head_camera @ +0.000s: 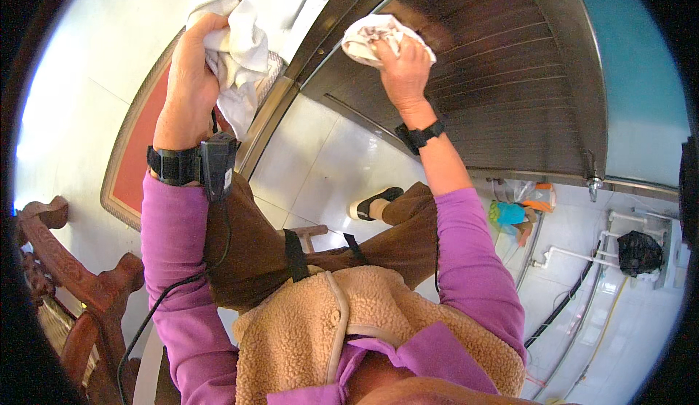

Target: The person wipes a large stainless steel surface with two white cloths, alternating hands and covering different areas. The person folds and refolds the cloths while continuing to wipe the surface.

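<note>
Bunched in my left hand (191,82) is a white cloth (240,39), whose loose end hangs down past the fingers. My right hand (407,72) presses a second, crumpled white cloth (363,36) against a dark brown door panel (491,77) with grooved lines. Darker smudges mark the folds of that cloth. A black strap (420,134) circles the right wrist. On the left wrist, another black strap (175,164) carries a small black device (219,164) with a cable.
A metal-edged door frame (267,121) runs beside the panel. A red mat (144,132) lies at left, near a carved wooden chair (82,268). White pipes (579,257), a black bag (640,253) and coloured bags (510,214) are at right. A door handle (594,184) juts out.
</note>
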Available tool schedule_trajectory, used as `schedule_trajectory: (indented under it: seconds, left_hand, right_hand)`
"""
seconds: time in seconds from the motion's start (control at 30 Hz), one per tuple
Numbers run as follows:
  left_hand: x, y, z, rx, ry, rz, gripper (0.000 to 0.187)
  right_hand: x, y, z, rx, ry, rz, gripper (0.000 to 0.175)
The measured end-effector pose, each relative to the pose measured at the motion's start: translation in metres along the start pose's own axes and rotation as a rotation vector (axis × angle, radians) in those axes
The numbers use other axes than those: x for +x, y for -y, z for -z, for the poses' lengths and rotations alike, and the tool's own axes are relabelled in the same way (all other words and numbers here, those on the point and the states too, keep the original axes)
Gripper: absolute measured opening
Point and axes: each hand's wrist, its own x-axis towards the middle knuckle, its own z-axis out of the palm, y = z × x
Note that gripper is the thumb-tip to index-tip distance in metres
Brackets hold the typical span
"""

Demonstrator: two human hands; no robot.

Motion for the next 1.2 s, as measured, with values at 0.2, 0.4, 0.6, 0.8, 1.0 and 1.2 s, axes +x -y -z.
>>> schedule_trajectory:
  seconds: [0.2,0.4,0.6,0.8,1.0,1.2]
  left_hand:
    - [-0.004,-0.001,-0.006,0.007,0.005,-0.018,0.042]
    - [-0.004,-0.005,-0.007,0.026,-0.004,-0.030,0.046]
    - [0.004,-0.004,-0.012,-0.035,-0.002,-0.061,0.048]
    - [0.003,0.006,-0.016,-0.046,0.096,-0.038,0.041]
    - [0.011,0.019,-0.017,-0.055,0.152,0.009,0.035]
    - [0.024,0.036,-0.011,-0.092,0.166,0.043,0.034]
  right_hand:
    - [-0.055,0.037,-0.054,0.128,0.124,0.050,0.022]
    - [-0.101,0.076,-0.101,0.158,0.403,0.141,0.019]
    - [-0.099,0.082,-0.100,0.269,0.427,0.076,0.014]
    - [-0.045,0.037,-0.035,0.243,0.236,0.049,0.019]
    - [0.028,-0.028,0.050,0.045,-0.042,0.017,0.019]
    - [0.099,-0.097,0.126,-0.231,-0.337,-0.053,0.044]
